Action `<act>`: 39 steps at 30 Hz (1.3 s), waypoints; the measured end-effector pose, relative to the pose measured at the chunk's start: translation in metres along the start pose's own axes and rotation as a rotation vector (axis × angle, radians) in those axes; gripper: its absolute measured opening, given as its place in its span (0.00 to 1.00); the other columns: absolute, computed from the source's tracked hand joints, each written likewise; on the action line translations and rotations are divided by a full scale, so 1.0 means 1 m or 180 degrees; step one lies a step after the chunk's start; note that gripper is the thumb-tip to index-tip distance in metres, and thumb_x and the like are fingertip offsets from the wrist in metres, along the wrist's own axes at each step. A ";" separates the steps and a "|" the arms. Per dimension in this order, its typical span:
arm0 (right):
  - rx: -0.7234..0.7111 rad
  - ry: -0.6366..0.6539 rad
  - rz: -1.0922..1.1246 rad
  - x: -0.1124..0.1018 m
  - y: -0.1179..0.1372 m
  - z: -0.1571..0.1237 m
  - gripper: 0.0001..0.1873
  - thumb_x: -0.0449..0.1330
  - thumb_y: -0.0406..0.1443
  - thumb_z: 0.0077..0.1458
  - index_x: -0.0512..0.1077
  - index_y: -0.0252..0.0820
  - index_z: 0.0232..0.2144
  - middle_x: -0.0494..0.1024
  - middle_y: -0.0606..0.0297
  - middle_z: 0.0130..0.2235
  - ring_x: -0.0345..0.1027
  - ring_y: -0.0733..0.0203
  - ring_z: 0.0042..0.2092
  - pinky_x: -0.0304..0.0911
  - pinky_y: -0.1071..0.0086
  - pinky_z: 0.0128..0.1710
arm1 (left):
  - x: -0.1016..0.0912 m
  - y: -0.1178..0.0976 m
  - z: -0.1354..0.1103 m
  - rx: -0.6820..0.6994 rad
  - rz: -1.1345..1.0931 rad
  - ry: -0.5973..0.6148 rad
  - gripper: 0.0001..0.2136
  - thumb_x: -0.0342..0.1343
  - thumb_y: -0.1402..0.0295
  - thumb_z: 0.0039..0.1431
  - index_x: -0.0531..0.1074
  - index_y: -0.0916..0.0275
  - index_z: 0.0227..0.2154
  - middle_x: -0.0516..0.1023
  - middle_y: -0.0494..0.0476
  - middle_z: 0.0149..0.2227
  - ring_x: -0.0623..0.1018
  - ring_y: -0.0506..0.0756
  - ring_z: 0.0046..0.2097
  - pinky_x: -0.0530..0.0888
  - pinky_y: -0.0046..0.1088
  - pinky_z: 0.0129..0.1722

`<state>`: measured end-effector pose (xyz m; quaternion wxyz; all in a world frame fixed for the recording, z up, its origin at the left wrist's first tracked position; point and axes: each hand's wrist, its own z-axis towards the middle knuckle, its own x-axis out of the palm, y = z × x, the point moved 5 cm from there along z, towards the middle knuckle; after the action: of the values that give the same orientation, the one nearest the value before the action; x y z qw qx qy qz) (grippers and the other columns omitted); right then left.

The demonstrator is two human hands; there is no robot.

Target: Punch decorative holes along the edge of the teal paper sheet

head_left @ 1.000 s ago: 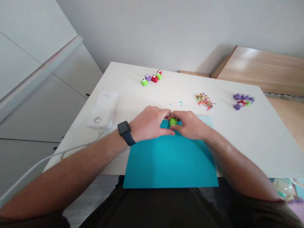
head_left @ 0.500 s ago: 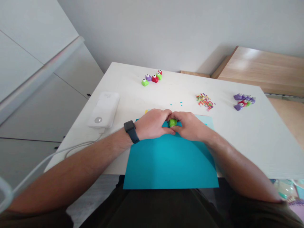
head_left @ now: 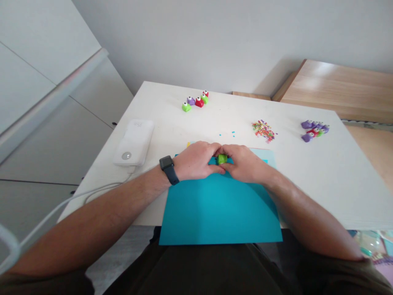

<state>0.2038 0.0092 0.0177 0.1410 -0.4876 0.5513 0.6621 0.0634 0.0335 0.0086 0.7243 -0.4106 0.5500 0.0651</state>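
A small green craft punch [head_left: 222,159] sits at the far edge of a teal sheet of paper [head_left: 219,213], held between my two hands. My left hand [head_left: 201,159], with a dark watch [head_left: 167,163] on its wrist, curls around it from the left. From the right, my right hand [head_left: 245,163] closes its thumb and fingers on the punch. Both thumbs meet on its near side and the fingertips on its far side. The fingers partly hide the punch. The teal sheet reaches past the table's front edge, and lighter paper [head_left: 267,155] shows beneath it.
Several punches with eyes [head_left: 195,101] stand at the back left, and another group [head_left: 315,130] at the right. A pile of colourful confetti [head_left: 263,130] and a few blue bits [head_left: 233,133] lie beyond my hands. A white power bank [head_left: 135,141] with a cable is at the left.
Both hands stay around the green craft punch at the sheet's far edge. The punch looks slightly tilted compared with before; the whole view has shifted very little.
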 end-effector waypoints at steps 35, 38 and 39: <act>-0.0096 -0.0095 0.0185 -0.009 -0.008 -0.004 0.16 0.64 0.35 0.58 0.76 0.43 0.50 0.82 0.62 0.46 0.74 0.56 0.45 0.65 0.64 0.49 | -0.003 0.014 -0.016 -0.0116 -0.0012 -0.0198 0.29 0.68 0.54 0.59 0.71 0.61 0.59 0.84 0.58 0.47 0.83 0.62 0.49 0.74 0.37 0.50; -0.0067 -0.0155 0.0262 -0.012 -0.011 -0.003 0.17 0.64 0.36 0.58 0.76 0.43 0.51 0.82 0.63 0.46 0.73 0.57 0.45 0.65 0.64 0.50 | -0.002 0.016 -0.018 -0.0116 0.0037 -0.0218 0.23 0.64 0.60 0.64 0.71 0.62 0.58 0.85 0.56 0.46 0.83 0.61 0.48 0.74 0.38 0.50; -0.0053 -0.0193 0.0278 -0.013 -0.013 -0.003 0.17 0.64 0.36 0.59 0.76 0.42 0.51 0.82 0.63 0.45 0.73 0.57 0.45 0.66 0.64 0.49 | -0.001 0.016 -0.018 -0.0104 0.0061 -0.0223 0.21 0.63 0.61 0.65 0.71 0.62 0.58 0.85 0.56 0.46 0.83 0.61 0.48 0.74 0.38 0.50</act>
<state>0.2211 0.0158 0.0212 0.1245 -0.4440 0.5620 0.6867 0.0403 0.0325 0.0001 0.7357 -0.4145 0.5271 0.0954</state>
